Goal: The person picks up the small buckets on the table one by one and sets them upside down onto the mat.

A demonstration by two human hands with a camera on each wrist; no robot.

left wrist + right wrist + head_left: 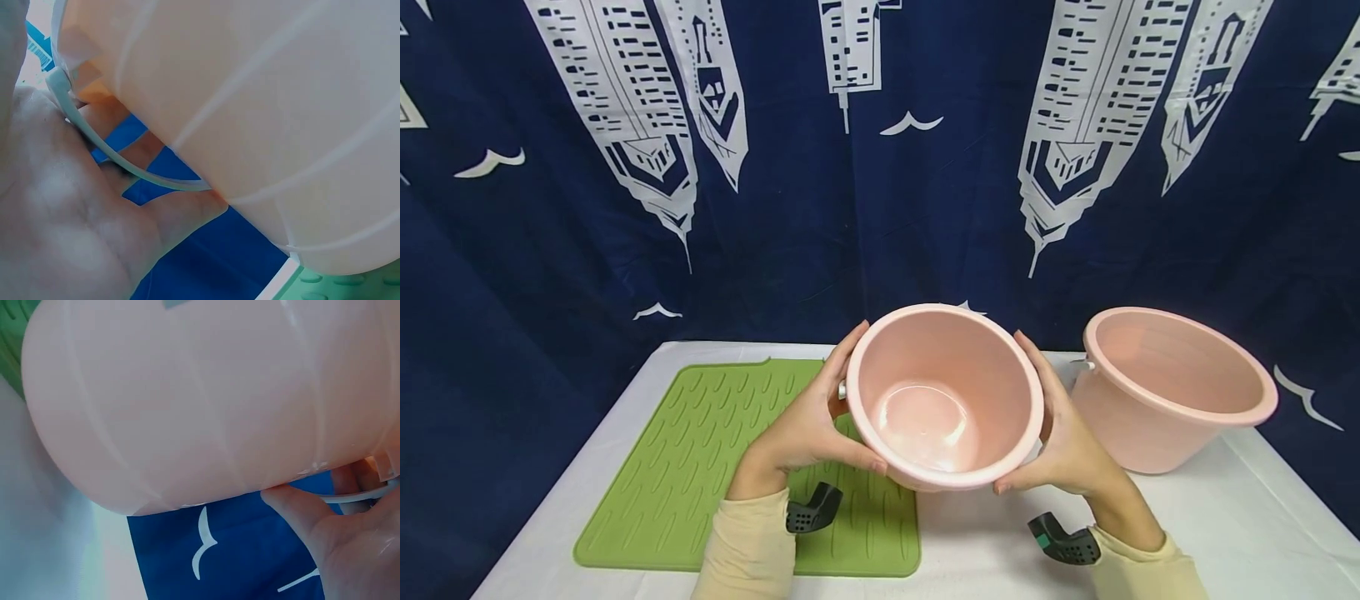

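Between both hands a pale pink bucket [951,371] is held up over the table, its mouth tilted toward the head camera and its inside bare. My left hand [808,429] grips the left side near the rim, with the thumb along the front. On the opposite side, my right hand [1063,437] holds the bucket the same way, fingers behind and thumb at the lower rim. The bucket's thin pale handle [119,159] curves past the left palm in the left wrist view. Ribs show on the outer wall [206,412] in the right wrist view.
A second, similar pink bucket [1150,429] stands upright at the table's right side. A green ridged mat [662,475] lies on the left half of the white-covered table [1247,533]. Behind hangs a dark blue curtain [925,225] with white building prints.
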